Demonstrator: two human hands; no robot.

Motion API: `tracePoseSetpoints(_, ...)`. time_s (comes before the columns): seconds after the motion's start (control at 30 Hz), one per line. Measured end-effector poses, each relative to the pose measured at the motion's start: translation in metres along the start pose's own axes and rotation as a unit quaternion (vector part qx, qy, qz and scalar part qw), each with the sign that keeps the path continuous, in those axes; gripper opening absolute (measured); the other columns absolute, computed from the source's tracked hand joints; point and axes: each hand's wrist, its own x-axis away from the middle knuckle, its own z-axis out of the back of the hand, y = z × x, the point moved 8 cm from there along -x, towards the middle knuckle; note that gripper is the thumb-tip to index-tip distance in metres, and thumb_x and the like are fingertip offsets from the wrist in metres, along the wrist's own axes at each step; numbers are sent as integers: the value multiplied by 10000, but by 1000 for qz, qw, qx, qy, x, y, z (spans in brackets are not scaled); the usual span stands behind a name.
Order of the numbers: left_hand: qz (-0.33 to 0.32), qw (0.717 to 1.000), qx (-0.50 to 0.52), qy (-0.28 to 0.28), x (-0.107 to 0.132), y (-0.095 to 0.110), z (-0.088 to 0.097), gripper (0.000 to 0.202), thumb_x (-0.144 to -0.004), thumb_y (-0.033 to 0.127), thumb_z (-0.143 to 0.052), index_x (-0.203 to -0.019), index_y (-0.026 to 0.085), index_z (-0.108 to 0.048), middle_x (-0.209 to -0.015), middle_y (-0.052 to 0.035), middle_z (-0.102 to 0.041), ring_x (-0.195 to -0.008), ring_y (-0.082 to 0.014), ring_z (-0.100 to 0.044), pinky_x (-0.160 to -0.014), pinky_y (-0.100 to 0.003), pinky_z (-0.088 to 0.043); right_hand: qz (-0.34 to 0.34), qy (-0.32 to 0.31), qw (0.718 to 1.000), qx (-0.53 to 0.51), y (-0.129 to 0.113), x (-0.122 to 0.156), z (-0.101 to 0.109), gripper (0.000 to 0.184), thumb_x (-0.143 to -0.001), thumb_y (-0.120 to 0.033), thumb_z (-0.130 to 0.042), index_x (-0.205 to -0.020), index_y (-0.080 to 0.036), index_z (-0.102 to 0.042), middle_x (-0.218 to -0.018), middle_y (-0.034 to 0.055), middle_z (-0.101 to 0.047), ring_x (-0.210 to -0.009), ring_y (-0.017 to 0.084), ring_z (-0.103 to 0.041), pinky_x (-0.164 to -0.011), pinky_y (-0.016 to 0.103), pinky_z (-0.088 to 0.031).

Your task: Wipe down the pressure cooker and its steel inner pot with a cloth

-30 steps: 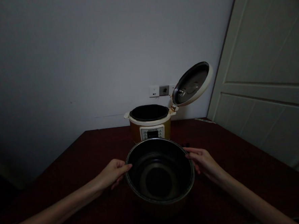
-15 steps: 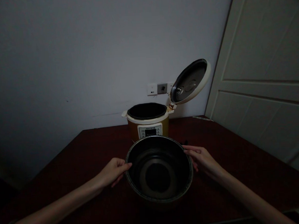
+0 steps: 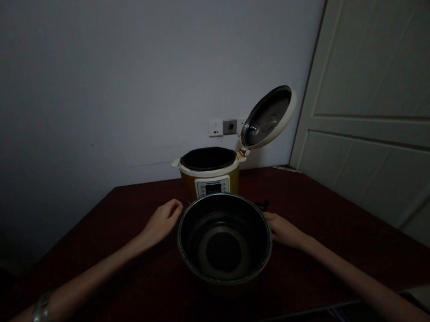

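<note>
A dark round inner pot (image 3: 226, 272) with a metal rim is in front of me over the dark red table (image 3: 134, 277). My left hand (image 3: 163, 221) is at the pot's upper left, its fingers curled against the rim. My right hand (image 3: 283, 229) is pressed to the pot's right side, and the pot's wall partly hides its fingers. Behind the pot stands a yellow and white rice cooker (image 3: 209, 177). Its cavity is dark, and its lid (image 3: 267, 117) is swung up to the right.
A pale wall with a socket plate (image 3: 223, 127) rises behind the table. A white panelled door (image 3: 380, 121) stands at the right. A small dark object (image 3: 263, 205) lies on the table right of the cooker. A bracelet (image 3: 40, 315) is on my left wrist.
My left hand has slid from the pot's left side up toward its far-left rim. My right hand has dropped lower along the right side. The view has shifted slightly.
</note>
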Motion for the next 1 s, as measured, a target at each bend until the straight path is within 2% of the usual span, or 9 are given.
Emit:
tracePoseSetpoints(0.17,-16,999,51,-7,-19,4,-16,353,-839,416,-372,-901,162,-608,-942,-79,-652,-886,-207,-581,-815,-319,-418,-84,28,996,13,37,13,9,381,-833,-126,-439,-1159,-202,-621,-1100,115,-634,-1002,222,-592,-899,355,-452)
tracePoseSetpoints(0.3,-4,994,102,-23,-27,-4,-30,367,-833,400,-383,-975,148,-610,-1004,-96,-650,-948,-218,-582,-846,-325,-425,-140,125,981,-55,48,26,61,422,-829,-208,-465,-1237,-182,-569,-1108,107,-650,-973,234,-619,-883,375,-469)
tracePoseSetpoints(0.4,13,991,129,-8,-33,-14,-35,387,-821,404,-395,-1019,140,-596,-1037,-107,-642,-973,-223,-578,-872,-339,-422,-152,249,950,-110,15,30,123,428,-811,-283,-533,-1230,-207,-575,-1156,85,-641,-992,249,-621,-886,389,-471)
tracePoseSetpoints(0.5,31,989,146,-21,-39,-20,-44,391,-805,404,-402,-1000,130,-601,-1024,-111,-644,-969,-231,-578,-872,-345,-422,-63,231,962,-133,-58,4,153,392,-794,-265,-583,-1185,-239,-606,-1100,62,-661,-965,224,-619,-856,349,-479)
tracePoseSetpoints(0.57,41,986,157,-39,-43,-22,-51,381,-794,400,-397,-957,125,-605,-984,-104,-650,-944,-232,-579,-849,-342,-430,52,96,987,-117,-115,-26,135,348,-830,-198,-527,-1163,-242,-619,-1047,54,-670,-937,188,-618,-816,303,-484)
tracePoseSetpoints(0.67,57,983,162,-61,-45,-22,-61,362,-789,401,-371,-847,128,-601,-892,-86,-649,-878,-226,-578,-812,-337,-435,202,-102,974,-14,-172,-56,71,388,-761,-41,-532,-1102,-187,-645,-986,73,-686,-889,186,-627,-737,278,-485)
tracePoseSetpoints(0.83,61,981,174,-68,-42,-20,-65,389,-826,443,-325,-790,148,-576,-840,-58,-635,-852,-210,-568,-811,-333,-430,312,-272,905,94,-189,-72,-36,221,-594,5,-696,-724,-174,-683,-809,44,-722,-719,161,-652,-628,233,-486)
tracePoseSetpoints(0.9,60,979,179,-75,-41,-19,-65,410,-840,455,-313,-827,144,-579,-874,-70,-636,-873,-212,-568,-832,-338,-425,312,-304,897,77,-192,-80,-61,243,-557,8,-710,-559,-215,-615,-744,-12,-716,-770,153,-658,-687,226,-492)
tracePoseSetpoints(1.0,45,983,162,-79,-41,-18,-65,438,-857,470,-297,-899,140,-583,-971,-97,-636,-950,-218,-561,-901,-345,-392,304,-279,911,6,-199,-104,-73,294,-569,30,-654,-458,-216,-538,-714,-73,-700,-875,147,-654,-799,242,-479)
